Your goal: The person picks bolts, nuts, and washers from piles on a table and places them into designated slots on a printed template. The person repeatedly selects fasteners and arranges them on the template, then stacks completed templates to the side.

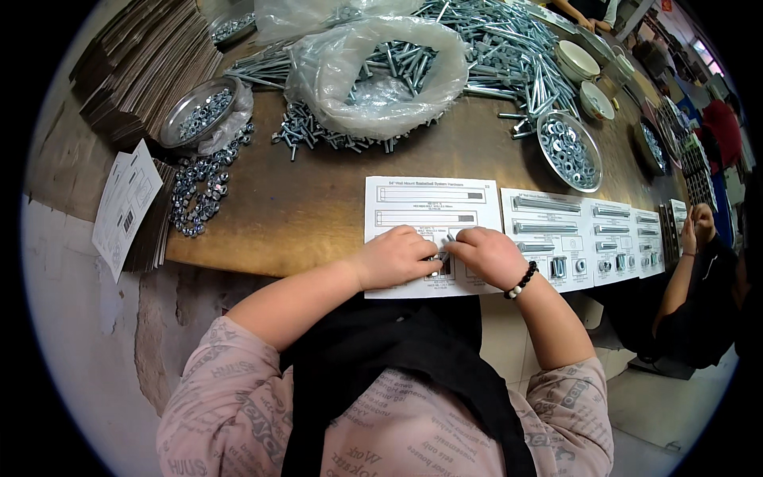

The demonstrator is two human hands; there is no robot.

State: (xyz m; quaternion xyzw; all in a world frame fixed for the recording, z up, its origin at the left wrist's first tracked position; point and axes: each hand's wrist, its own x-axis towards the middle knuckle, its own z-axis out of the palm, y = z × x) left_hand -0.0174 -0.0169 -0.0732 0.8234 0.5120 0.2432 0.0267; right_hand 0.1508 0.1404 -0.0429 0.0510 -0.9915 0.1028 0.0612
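Note:
A white printed hardware card (432, 189) lies at the table's front edge, with outline drawings of bolts on it. Both my hands rest over its lower half, fingertips close together. My right hand (489, 256) pinches a short silver bolt (450, 238), which pokes out past the thumb and finger. The fingers of my left hand (397, 258) are curled, and small bits of metal show at their tips; what they hold is mostly hidden. To the right, another card (548, 194) carries long bolts, shorter bolts and washers, with similar filled cards alongside.
A plastic bag (310, 79) of bolts sits amid heaped long bolts (509, 48). Loose nuts (199, 191) lie at left, near a metal bowl (171, 131). A washer bowl (592, 179) stands right. Cardboard (143, 71) is stacked far left. A co-worker's hands (695, 226) are at right.

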